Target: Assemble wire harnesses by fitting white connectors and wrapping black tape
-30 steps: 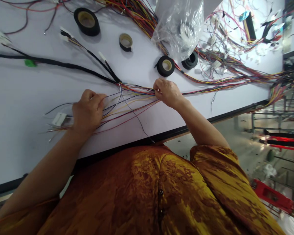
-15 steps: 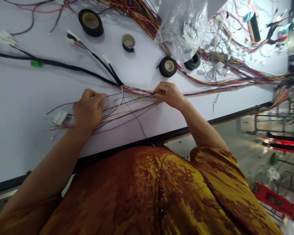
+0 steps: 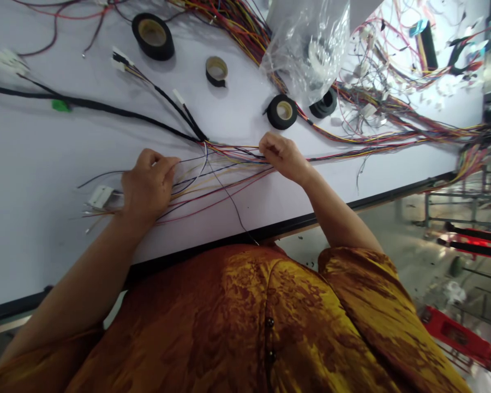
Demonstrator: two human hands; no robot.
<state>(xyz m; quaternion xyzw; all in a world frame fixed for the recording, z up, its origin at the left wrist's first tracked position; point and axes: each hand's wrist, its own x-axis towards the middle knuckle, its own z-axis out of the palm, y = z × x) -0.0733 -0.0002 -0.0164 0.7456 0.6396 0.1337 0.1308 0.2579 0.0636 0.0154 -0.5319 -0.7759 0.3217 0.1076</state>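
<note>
In the head view my left hand [image 3: 149, 183] is closed, pinching a thin dark wire [image 3: 194, 159] between thumb and forefinger. Other loose wires run beneath that hand. My right hand [image 3: 281, 155] is closed on part of a bundle of coloured wires [image 3: 235, 148], its fingertips curled out of sight. Between the hands the wires fan out from the end of a black taped harness [image 3: 126, 114]. A white connector [image 3: 101, 197] lies just left of my left hand. One thin wire [image 3: 233, 204] hangs toward the table's front edge.
Black tape rolls [image 3: 282, 112] and a smaller roll [image 3: 216, 71] lie behind the wires. A clear plastic bag [image 3: 306, 49] rests on a thick wire bundle [image 3: 233, 33] at the back. Tangled wires and connectors [image 3: 376, 98] cover the right side. The table's dark edge [image 3: 303, 222] runs in front.
My right hand has shifted slightly, its fingers curling in more, and the wires beside it have spread and moved a little. My left hand keeps its pinch in nearly the same place.
</note>
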